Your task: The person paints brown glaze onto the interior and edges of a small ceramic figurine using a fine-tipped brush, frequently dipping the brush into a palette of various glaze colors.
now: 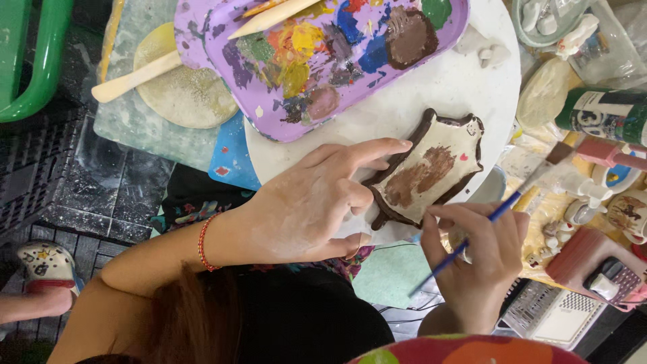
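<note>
On round white table [458, 87], cream ceramic piece [431, 168] with brown rim, long axis running lower-left to upper-right. Left hand [310, 202] pressed on its lower-left end, fingers spread. Right hand [482, 259] nearer lower edge, grip pinched on blue paintbrush [472, 239].

This is a pottery-painting craft studio. Around the round white turntable [438, 87] sit a purple paint-smeared palette tray [323, 54], a wooden modelling stick [135, 75] to its left, and small painted ceramic figurines [623, 202] to its right.
</note>
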